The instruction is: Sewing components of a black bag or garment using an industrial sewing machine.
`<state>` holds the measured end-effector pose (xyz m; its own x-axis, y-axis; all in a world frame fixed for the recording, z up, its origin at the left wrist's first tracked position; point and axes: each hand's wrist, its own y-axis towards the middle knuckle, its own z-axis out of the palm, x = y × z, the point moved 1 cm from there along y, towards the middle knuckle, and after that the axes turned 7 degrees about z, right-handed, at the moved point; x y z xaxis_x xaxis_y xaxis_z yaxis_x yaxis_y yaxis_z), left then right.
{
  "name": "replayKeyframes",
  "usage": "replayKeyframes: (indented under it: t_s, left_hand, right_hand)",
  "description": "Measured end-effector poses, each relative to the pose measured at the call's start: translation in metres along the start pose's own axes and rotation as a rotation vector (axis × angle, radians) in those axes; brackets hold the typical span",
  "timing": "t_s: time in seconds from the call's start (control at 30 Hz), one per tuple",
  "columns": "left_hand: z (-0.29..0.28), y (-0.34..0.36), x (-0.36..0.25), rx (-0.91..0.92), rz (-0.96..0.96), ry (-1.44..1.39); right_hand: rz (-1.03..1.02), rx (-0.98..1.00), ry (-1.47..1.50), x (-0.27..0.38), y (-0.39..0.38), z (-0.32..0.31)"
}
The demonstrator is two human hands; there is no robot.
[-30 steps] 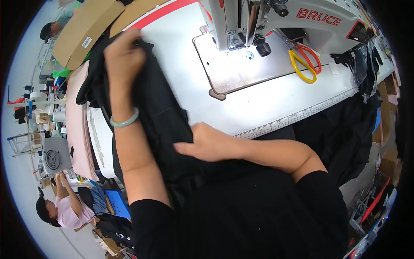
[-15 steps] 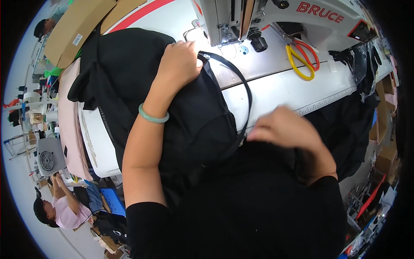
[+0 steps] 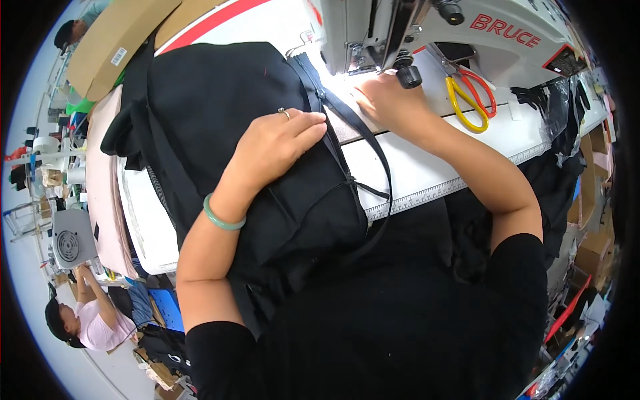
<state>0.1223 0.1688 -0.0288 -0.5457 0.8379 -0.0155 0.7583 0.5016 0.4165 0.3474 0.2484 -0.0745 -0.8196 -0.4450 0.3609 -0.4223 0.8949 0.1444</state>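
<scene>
A black fabric piece (image 3: 220,87) with seams, perhaps a garment or bag panel, lies spread over the sewing table. My left hand (image 3: 277,143), with a ring and a green bangle, is closed at its right edge, fingertips together on the cloth; the thumb is hidden. Beside those fingertips runs a black zipper (image 3: 321,93) with a small slider. Its loose end curves down to the right over the table edge. My right hand (image 3: 393,103) reaches under the head of the white sewing machine (image 3: 493,47), by the presser foot. Glare and machine parts hide its fingers.
Yellow-and-red-handled scissors (image 3: 470,100) lie right of the machine bed, near a dark phone-like object (image 3: 455,51). A ruler strip (image 3: 427,195) follows the table's front edge. A cardboard box (image 3: 110,53) stands at far left; a person in pink (image 3: 100,325) is lower left.
My right hand has gone from the table's front edge up to the needle area. My left hand has slid down the cloth's edge, uncovering the zipper's upper end.
</scene>
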Motion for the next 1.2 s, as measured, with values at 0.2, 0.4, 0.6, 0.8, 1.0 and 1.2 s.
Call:
replayKeyframes:
  t_s: [0.2,0.4,0.6,0.8,1.0,1.2]
  left_hand:
    - [0.005,-0.003,0.008,-0.09,-0.032,-0.087]
    - [0.007,0.003,0.006,-0.112,-0.092,-0.139]
    - [0.011,0.013,-0.005,-0.118,-0.2,-0.208]
    - [0.009,0.017,-0.015,-0.122,-0.334,-0.229]
    - [0.02,0.02,-0.02,-0.137,-0.437,-0.221]
    - [0.025,0.02,-0.02,-0.221,-0.504,0.05]
  right_hand:
    - [0.018,0.019,0.171,0.002,-0.002,-0.024]
    - [-0.869,-0.171,-0.381,0.011,-0.016,-0.053]
    - [-0.794,-0.286,-0.04,0.009,-0.009,-0.038]
    - [-0.52,-0.141,0.028,0.009,-0.008,-0.023]
    - [-0.526,-0.017,0.147,0.014,0.004,-0.02]
    - [-0.414,-0.043,0.184,0.021,-0.001,-0.024]
